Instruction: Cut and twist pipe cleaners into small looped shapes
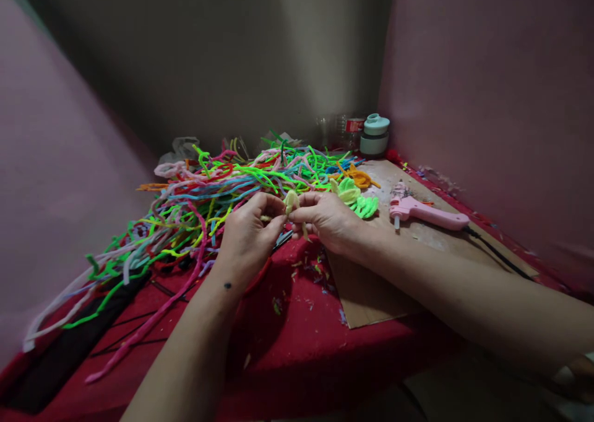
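A small pale yellow fuzzy piece [291, 202], bent into a loop, is held between my two hands above the red cloth. My left hand [250, 230] pinches its left side, fingers curled. From the right, my right hand [329, 219] grips it between thumb and fingers, and a pale strand hangs below those fingers. Just past my right hand lie a light yellow-green looped shape [348, 190] and a bright green looped shape [366, 206]. A large tangle of coloured pipe cleaners [245, 177] spreads behind and left of my hands.
On a brown board [371, 295] at the right lies a pink glue gun [434, 214] with a black cord [503, 258]. Orange coils [359, 176] sit near the board's back. A mint-lidded container [375, 136] stands behind. Fuzzy scraps dot the red cloth [288, 335].
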### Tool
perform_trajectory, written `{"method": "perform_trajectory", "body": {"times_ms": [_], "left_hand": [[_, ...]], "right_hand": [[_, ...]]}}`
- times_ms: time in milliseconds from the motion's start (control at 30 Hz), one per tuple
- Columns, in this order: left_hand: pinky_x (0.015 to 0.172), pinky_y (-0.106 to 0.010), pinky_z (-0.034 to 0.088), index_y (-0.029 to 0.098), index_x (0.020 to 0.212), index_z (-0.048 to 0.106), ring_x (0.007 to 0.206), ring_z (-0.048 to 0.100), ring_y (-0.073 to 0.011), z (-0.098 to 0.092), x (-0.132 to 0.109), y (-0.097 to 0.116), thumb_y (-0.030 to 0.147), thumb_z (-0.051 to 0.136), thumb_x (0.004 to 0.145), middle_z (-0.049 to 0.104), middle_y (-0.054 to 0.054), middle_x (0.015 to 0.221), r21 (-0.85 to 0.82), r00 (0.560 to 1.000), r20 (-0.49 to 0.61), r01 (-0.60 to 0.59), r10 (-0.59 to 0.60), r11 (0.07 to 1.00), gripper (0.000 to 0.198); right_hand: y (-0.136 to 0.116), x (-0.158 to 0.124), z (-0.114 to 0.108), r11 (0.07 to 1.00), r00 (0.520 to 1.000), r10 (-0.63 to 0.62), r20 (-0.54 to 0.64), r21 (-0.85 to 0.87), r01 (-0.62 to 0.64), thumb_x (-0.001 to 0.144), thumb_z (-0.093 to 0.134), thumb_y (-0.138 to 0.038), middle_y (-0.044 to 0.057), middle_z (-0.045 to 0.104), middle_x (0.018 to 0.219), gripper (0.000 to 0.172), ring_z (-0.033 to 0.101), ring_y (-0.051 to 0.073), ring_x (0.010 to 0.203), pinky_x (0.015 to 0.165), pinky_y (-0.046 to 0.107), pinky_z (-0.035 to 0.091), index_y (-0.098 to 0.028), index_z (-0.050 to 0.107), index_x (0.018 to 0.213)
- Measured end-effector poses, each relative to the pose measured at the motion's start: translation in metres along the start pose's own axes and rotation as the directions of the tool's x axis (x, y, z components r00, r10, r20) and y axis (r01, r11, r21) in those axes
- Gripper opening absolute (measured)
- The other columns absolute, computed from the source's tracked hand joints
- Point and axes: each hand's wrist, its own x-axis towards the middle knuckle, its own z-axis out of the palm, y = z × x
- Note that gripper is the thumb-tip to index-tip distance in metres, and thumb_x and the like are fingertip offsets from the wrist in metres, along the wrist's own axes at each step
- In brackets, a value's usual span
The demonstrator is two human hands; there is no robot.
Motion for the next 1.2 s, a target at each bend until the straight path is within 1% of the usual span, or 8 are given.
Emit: {"method": "perform_trajectory", "body": {"times_ms": [167,267,433,667,833,933,1067,1200], "left_hand": [[0.052,-0.020,0.043,0.015,0.072,0.060,0.056,0.055,-0.0100,-0.0010,0.0010,0.0062,0.017,0.059,0.066,0.064,0.000,0.068,-0.021,0.997,0.017,0.080,-0.080,0.997,0.007],[0.046,-0.020,0.040,0.015,0.072,0.059,0.049,0.052,-0.0089,-0.0012,0.0012,0.0067,0.018,0.061,0.064,0.063,0.001,0.064,-0.061,0.991,0.040,0.133,-0.130,0.989,0.009],[0.047,-0.020,0.040,0.015,0.075,0.058,0.050,0.052,-0.0091,0.0005,0.0008,0.0027,0.020,0.061,0.065,0.061,0.001,0.063,-0.083,0.984,0.021,0.175,-0.174,0.981,0.012],[0.046,-0.019,0.039,0.015,0.076,0.057,0.049,0.050,-0.0079,-0.0016,-0.0003,0.0101,0.021,0.060,0.066,0.060,0.002,0.065,-0.057,0.968,0.065,0.246,-0.242,0.968,0.012],[0.052,-0.021,0.040,0.016,0.078,0.056,0.056,0.053,-0.0108,0.0029,-0.0016,0.0053,0.023,0.056,0.068,0.061,0.000,0.069,-0.020,0.982,0.055,0.184,-0.183,0.983,0.013],[0.057,-0.024,0.041,0.016,0.081,0.056,0.063,0.056,-0.0133,0.0063,-0.0037,0.0035,0.020,0.052,0.068,0.062,-0.001,0.074,0.109,0.992,0.041,0.110,-0.116,0.988,0.015],[0.060,-0.027,0.041,0.017,0.083,0.055,0.065,0.057,-0.0161,0.0078,-0.0068,0.0066,0.017,0.049,0.068,0.063,-0.003,0.077,0.289,0.997,0.066,0.027,-0.048,0.957,0.017],[0.062,-0.029,0.041,0.017,0.084,0.053,0.069,0.058,-0.0182,0.0082,-0.0080,0.0088,0.017,0.049,0.068,0.063,-0.004,0.077,0.361,0.997,0.071,0.000,-0.028,0.932,0.016]], "right_hand": [[0.0015,-0.0020,0.0005,0.999,0.999,-0.031,0.022,-0.044,0.032,0.057,0.055,-0.003,-0.004,0.052,0.048,0.012,0.047,0.007,0.040,0.042,0.022,0.035,-0.015,0.056,0.058],[0.0040,-0.0007,-0.0014,0.998,0.998,-0.036,0.044,-0.052,0.039,0.056,0.055,-0.004,-0.003,0.054,0.050,0.012,0.049,0.009,0.041,0.044,0.024,0.037,-0.015,0.057,0.060],[0.0054,0.0018,-0.0030,0.995,0.993,-0.094,0.075,-0.037,0.097,0.055,0.057,-0.006,-0.003,0.057,0.055,0.012,0.051,0.009,0.044,0.048,0.026,0.045,-0.013,0.058,0.064],[0.0059,0.0012,-0.0016,0.984,0.993,-0.120,0.023,-0.133,0.122,0.054,0.058,-0.005,-0.004,0.056,0.051,0.023,0.053,0.011,0.041,0.042,0.024,0.043,-0.016,0.050,0.073],[0.0050,-0.0014,0.0024,0.965,0.988,-0.153,-0.019,-0.220,0.145,0.054,0.053,-0.005,-0.006,0.051,0.055,0.022,0.048,0.008,0.044,0.043,0.021,0.041,-0.017,0.048,0.072],[0.0049,-0.0023,0.0044,0.952,0.985,-0.167,-0.046,-0.267,0.149,0.053,0.052,-0.006,-0.005,0.050,0.058,0.022,0.046,0.007,0.047,0.044,0.020,0.036,-0.016,0.047,0.072],[0.0066,-0.0012,0.0038,0.925,0.981,-0.186,-0.050,-0.344,0.158,0.053,0.055,-0.010,-0.005,0.049,0.060,0.020,0.043,0.007,0.051,0.047,0.021,0.033,-0.016,0.049,0.071],[0.0079,0.0001,0.0014,0.915,0.982,-0.180,-0.054,-0.376,0.147,0.053,0.056,-0.010,-0.005,0.047,0.060,0.017,0.041,0.007,0.052,0.047,0.021,0.032,-0.015,0.050,0.067]]}}
